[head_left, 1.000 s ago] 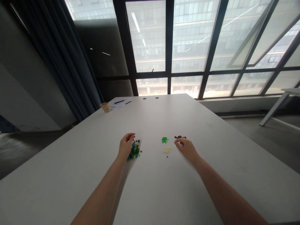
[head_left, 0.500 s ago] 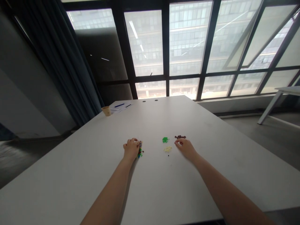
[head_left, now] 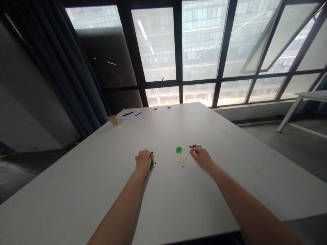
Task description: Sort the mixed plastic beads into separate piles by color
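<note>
My left hand (head_left: pixel 143 160) rests on the table with its fingers curled at the edge of a mixed pile of tiny coloured pieces (head_left: pixel 152 164), partly covering them. Green, blue and brown bits show beside the fingers. My right hand (head_left: pixel 203 158) is just in front of a small heap of dark brown pieces (head_left: pixel 195 146), thumb and fingertips close together in a pinch. Anything between those fingertips is too small to make out. Left of it lie a cluster of green pieces (head_left: pixel 179 149) and a scatter of pale yellow pieces (head_left: pixel 182 159). A single dark piece (head_left: pixel 183 166) lies nearer me.
Everything lies on a large white table (head_left: pixel 168 200). A paper cup (head_left: pixel 114 120) stands at its far left edge, beside paper sheets (head_left: pixel 127 117) with a blue pen (head_left: pixel 128 113). Beyond are windows and a dark curtain (head_left: pixel 76 68). Another white table (head_left: pixel 313 96) stands at right.
The view has shifted slightly. My right hand stays by the brown heap, its fingertips still close together. My left hand stays at the mixed pile, with its fingers still curled.
</note>
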`<state>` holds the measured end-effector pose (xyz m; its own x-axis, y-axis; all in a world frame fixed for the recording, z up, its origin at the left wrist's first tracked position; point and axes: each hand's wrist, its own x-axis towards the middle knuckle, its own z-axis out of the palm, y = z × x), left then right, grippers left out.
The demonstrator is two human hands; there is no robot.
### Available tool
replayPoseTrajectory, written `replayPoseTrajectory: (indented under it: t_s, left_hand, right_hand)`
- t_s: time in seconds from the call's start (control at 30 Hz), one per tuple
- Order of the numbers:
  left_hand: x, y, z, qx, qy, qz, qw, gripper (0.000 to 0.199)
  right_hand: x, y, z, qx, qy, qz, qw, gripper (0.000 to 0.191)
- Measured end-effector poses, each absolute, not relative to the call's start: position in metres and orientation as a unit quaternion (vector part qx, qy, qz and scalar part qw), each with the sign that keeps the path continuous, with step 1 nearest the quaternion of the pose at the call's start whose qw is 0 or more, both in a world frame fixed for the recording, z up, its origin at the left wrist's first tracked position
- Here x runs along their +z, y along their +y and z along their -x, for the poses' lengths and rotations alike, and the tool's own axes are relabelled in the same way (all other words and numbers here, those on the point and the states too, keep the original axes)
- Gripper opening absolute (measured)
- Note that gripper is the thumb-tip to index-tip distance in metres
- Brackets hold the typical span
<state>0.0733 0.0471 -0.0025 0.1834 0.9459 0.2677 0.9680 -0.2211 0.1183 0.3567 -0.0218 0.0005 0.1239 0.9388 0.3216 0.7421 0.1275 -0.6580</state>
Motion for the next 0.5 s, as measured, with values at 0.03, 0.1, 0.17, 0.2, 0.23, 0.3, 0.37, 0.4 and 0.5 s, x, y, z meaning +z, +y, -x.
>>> replayPoseTrajectory:
  t_s: [0.03, 0.1, 0.17, 0.2, 0.23, 0.3, 0.37, 0.4, 0.5]
  left_hand:
    - [-0.003, 0.048, -0.073, -0.148, -0.621, 0.769, 0.038, 0.023]
    - [-0.002, 0.049, -0.073, -0.171, -0.614, 0.770, 0.031, 0.022]
    - [-0.001, 0.049, -0.072, -0.210, -0.601, 0.771, 0.008, 0.021]
    - [0.000, 0.050, -0.073, -0.231, -0.590, 0.773, -0.009, 0.021]
    - [0.002, 0.049, -0.073, -0.252, -0.577, 0.776, -0.028, 0.020]
    - [0.005, 0.047, -0.077, -0.294, -0.551, 0.778, -0.069, 0.020]
    - [0.008, 0.040, -0.084, -0.333, -0.528, 0.773, -0.115, 0.020]
    - [0.010, 0.036, -0.089, -0.350, -0.518, 0.767, -0.142, 0.019]
    - [0.015, 0.017, -0.107, -0.394, -0.481, 0.748, -0.234, 0.017]
  right_hand:
    - [0.001, -0.022, -0.357, 0.128, -0.648, 0.649, 0.377, 0.025]
    - [0.001, -0.022, -0.357, 0.125, -0.647, 0.652, 0.375, 0.025]
    - [0.001, -0.022, -0.356, 0.126, -0.648, 0.651, 0.374, 0.025]
    - [0.001, -0.022, -0.356, 0.127, -0.649, 0.650, 0.374, 0.025]
    - [0.001, -0.022, -0.356, 0.128, -0.650, 0.649, 0.375, 0.025]
    - [0.002, -0.023, -0.355, 0.132, -0.652, 0.645, 0.377, 0.025]
    - [0.004, -0.024, -0.354, 0.136, -0.654, 0.641, 0.378, 0.024]
    - [0.005, -0.025, -0.353, 0.137, -0.655, 0.639, 0.379, 0.024]
    - [0.009, -0.029, -0.350, 0.135, -0.661, 0.629, 0.385, 0.023]
